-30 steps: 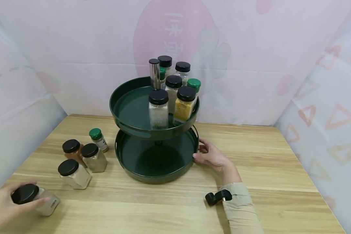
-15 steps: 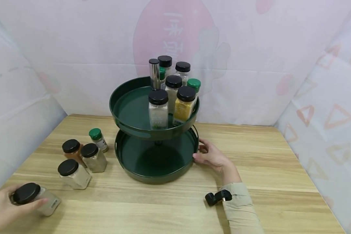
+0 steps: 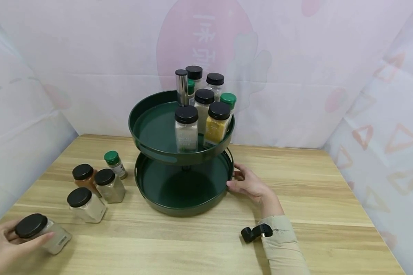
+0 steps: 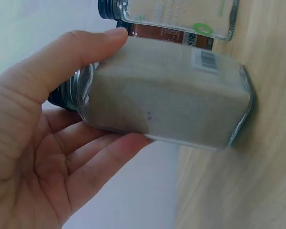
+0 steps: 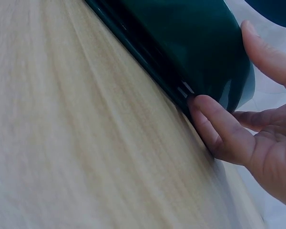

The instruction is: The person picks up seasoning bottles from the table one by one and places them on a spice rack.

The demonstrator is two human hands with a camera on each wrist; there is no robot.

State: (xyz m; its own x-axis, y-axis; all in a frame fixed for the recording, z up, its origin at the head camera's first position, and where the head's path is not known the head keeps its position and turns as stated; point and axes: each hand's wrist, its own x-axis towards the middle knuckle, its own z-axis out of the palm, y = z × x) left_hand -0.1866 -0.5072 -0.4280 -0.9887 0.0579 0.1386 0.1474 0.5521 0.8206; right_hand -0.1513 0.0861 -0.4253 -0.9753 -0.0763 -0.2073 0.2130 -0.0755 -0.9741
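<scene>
The nearest black-lidded jar (image 3: 58,236) sits a touch farther right than a second ago, and I see the left hand (image 3: 7,247) reach less far behind its lid (image 3: 31,225).

So a light wood-grain table (image 3: 151,244) is carrying everything here, its streaks running roughly side to side. A dark green two-tier stand (image 3: 184,157) is sitting around the middle, with its lower tray (image 3: 186,191) resting right on the wood. Over on the left, four jars are standing in a loose bunch: a green-capped jar (image 3: 117,168) at the back, then a black-lidded orange-brown jar (image 3: 84,183), a greyish jar (image 3: 111,189) and a cream jar (image 3: 90,208). A fifth black-lidded jar (image 3: 58,238) is sitting low near the left front, but I can't tell if its base is touching.
</scene>
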